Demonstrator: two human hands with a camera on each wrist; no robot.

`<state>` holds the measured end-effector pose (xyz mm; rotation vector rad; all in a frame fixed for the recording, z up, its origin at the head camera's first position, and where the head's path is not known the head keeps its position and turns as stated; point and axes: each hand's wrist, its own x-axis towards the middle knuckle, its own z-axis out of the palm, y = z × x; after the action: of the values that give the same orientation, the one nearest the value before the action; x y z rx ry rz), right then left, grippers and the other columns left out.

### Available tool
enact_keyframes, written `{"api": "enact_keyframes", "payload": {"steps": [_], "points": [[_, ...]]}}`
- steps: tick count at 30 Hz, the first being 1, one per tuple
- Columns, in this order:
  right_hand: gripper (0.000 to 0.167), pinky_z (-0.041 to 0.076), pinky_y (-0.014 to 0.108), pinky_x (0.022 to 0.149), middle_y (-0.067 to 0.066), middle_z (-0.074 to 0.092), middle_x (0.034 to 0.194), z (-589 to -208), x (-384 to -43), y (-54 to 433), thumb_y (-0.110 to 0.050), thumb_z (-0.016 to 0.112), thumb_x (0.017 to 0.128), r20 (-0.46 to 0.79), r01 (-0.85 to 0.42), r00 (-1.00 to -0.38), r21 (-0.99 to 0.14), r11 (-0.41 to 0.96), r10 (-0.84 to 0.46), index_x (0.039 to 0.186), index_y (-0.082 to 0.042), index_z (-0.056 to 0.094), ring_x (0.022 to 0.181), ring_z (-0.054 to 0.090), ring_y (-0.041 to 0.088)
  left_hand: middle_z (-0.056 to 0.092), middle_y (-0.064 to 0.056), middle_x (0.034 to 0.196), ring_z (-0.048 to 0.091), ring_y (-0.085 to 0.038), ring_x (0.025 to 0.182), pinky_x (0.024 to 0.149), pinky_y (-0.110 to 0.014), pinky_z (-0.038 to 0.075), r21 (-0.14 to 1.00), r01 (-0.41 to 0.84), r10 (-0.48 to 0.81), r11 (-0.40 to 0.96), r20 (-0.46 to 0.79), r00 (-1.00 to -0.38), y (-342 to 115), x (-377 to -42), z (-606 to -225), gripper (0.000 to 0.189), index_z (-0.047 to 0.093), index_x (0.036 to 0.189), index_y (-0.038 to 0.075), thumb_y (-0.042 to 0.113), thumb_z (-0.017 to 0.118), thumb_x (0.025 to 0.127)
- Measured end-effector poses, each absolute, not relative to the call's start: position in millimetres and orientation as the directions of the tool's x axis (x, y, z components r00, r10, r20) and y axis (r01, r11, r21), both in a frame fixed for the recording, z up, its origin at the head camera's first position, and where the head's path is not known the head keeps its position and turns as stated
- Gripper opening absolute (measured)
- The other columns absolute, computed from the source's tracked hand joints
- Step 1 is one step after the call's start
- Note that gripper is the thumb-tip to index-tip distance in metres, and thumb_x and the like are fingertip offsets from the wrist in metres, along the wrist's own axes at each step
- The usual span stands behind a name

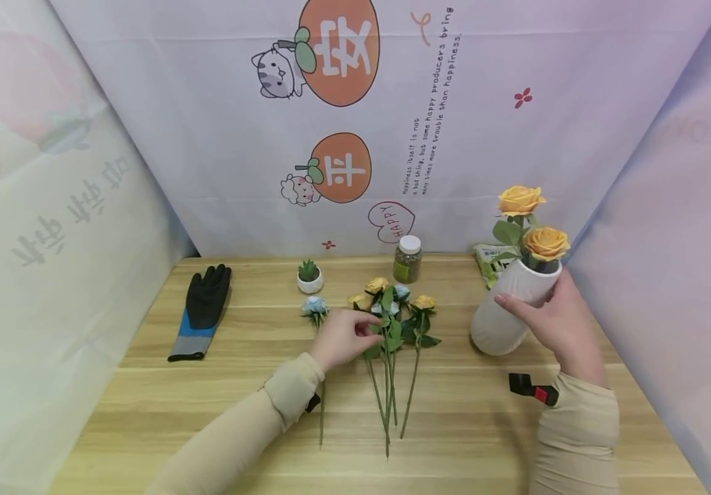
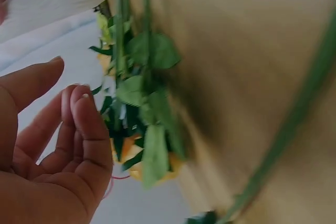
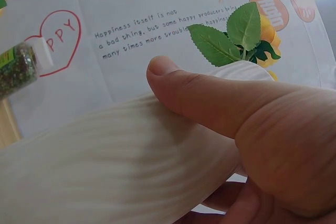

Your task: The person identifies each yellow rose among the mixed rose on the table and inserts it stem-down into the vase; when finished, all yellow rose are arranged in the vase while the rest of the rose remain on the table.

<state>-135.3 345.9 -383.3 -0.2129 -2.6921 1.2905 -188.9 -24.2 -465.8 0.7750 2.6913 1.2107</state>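
My right hand (image 1: 564, 328) grips a white ribbed vase (image 1: 496, 322) near its mouth, thumb along the near side; the vase leans to the right. Two yellow roses (image 1: 546, 245) with green leaves stick out of it. Over a loose group of artificial roses on the table, my left hand (image 1: 344, 338) hovers beside the green stems (image 2: 147, 19). Its thumb and fingers are apart with nothing between them in the left wrist view. The group has yellow roses (image 1: 423, 302) and pale blue ones (image 1: 385, 307). A single blue rose (image 1: 314, 306) lies left of them, partly behind that hand.
Along the back stand a small potted succulent (image 1: 309, 277) and a white-lidded jar (image 1: 408, 260). Behind the vase lies a green packet (image 1: 487, 258). A black, blue and grey glove (image 1: 203, 306) lies at the left. Printed cloth walls (image 1: 219, 172) enclose the wooden table (image 1: 454, 440).
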Motion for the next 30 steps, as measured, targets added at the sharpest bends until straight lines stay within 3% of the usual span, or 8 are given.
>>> {"api": "enact_keyframes", "payload": {"steps": [9, 14, 18, 20, 22, 25, 28, 30], "points": [[0.112, 0.044, 0.078, 0.105, 0.035, 0.043, 0.158, -385, -134, 346, -0.053, 0.084, 0.092, 0.066, 0.07, -0.979, -0.777, 0.626, 0.191, 0.168, -0.001, 0.02, 0.14, 0.045, 0.056, 0.076, 0.01, 0.086, 0.067, -0.003, 0.076, 0.076, -0.027, 0.059, 0.745, 0.315, 0.424, 0.588, 0.048, -0.904, -26, -183, -491, 0.025, 0.083, 0.114, 0.01, 0.025, 0.087, 0.095], [0.112, 0.045, 0.077, 0.104, 0.036, 0.043, 0.157, -385, -134, 346, -0.053, 0.084, 0.092, 0.063, 0.074, -0.979, -0.773, 0.63, 0.192, 0.168, -0.001, 0.02, 0.14, 0.046, 0.057, 0.07, 0.011, 0.076, 0.062, -0.003, 0.067, 0.091, -0.042, 0.055, 0.684, 0.349, 0.424, 0.641, 0.064, -0.904, -29, -183, -496, 0.02, 0.084, 0.109, 0.012, 0.021, 0.088, 0.092], [0.113, 0.046, 0.077, 0.103, 0.036, 0.042, 0.158, -384, -134, 346, -0.054, 0.084, 0.092, 0.062, 0.076, -0.979, -0.77, 0.633, 0.193, 0.168, -0.001, 0.02, 0.14, 0.046, 0.058, 0.063, 0.016, 0.067, 0.057, -0.001, 0.062, 0.123, -0.058, 0.036, 0.607, 0.389, 0.465, 0.693, 0.036, -0.884, -31, -186, -503, 0.028, 0.084, 0.117, 0.013, 0.023, 0.089, 0.091], [0.113, 0.046, 0.077, 0.102, 0.035, 0.043, 0.158, -384, -134, 347, -0.054, 0.084, 0.092, 0.065, 0.074, -0.979, -0.77, 0.634, 0.193, 0.168, -0.002, 0.02, 0.14, 0.046, 0.058, 0.061, 0.016, 0.065, 0.057, 0.0, 0.063, 0.131, -0.063, 0.017, 0.588, 0.392, 0.475, 0.708, 0.016, -0.88, -32, -187, -506, 0.031, 0.084, 0.119, 0.013, 0.026, 0.089, 0.091], [0.113, 0.045, 0.077, 0.103, 0.035, 0.043, 0.158, -383, -134, 347, -0.054, 0.085, 0.092, 0.066, 0.074, -0.979, -0.772, 0.632, 0.195, 0.168, -0.001, 0.02, 0.14, 0.046, 0.058, 0.063, 0.015, 0.065, 0.059, -0.001, 0.064, 0.132, -0.063, 0.012, 0.589, 0.384, 0.475, 0.711, 0.0, -0.88, -31, -188, -507, 0.033, 0.084, 0.12, 0.014, 0.03, 0.09, 0.091], [0.113, 0.045, 0.077, 0.103, 0.035, 0.043, 0.157, -383, -134, 346, -0.055, 0.085, 0.091, 0.066, 0.075, -0.978, -0.773, 0.629, 0.197, 0.168, -0.001, 0.021, 0.14, 0.046, 0.058, 0.072, 0.012, 0.075, 0.065, -0.004, 0.072, 0.131, -0.062, 0.016, 0.599, 0.365, 0.465, 0.713, -0.014, -0.885, -31, -188, -507, 0.036, 0.084, 0.119, 0.015, 0.035, 0.09, 0.09], [0.114, 0.045, 0.077, 0.103, 0.035, 0.043, 0.157, -382, -134, 346, -0.055, 0.085, 0.091, 0.064, 0.076, -0.978, -0.774, 0.628, 0.196, 0.167, -0.001, 0.021, 0.14, 0.046, 0.058, 0.08, 0.005, 0.092, 0.069, -0.006, 0.08, 0.121, -0.053, 0.041, 0.598, 0.36, 0.46, 0.716, -0.016, -0.888, -30, -188, -506, 0.035, 0.084, 0.117, 0.015, 0.034, 0.09, 0.089], [0.115, 0.044, 0.078, 0.104, 0.036, 0.043, 0.157, -382, -134, 345, -0.056, 0.085, 0.091, 0.06, 0.079, -0.979, -0.771, 0.631, 0.196, 0.168, -0.001, 0.02, 0.14, 0.046, 0.058, 0.082, 0.001, 0.1, 0.069, -0.007, 0.08, 0.102, -0.043, 0.056, 0.591, 0.364, 0.459, 0.72, -0.013, -0.888, -29, -188, -505, 0.03, 0.085, 0.116, 0.013, 0.027, 0.089, 0.09]]}}
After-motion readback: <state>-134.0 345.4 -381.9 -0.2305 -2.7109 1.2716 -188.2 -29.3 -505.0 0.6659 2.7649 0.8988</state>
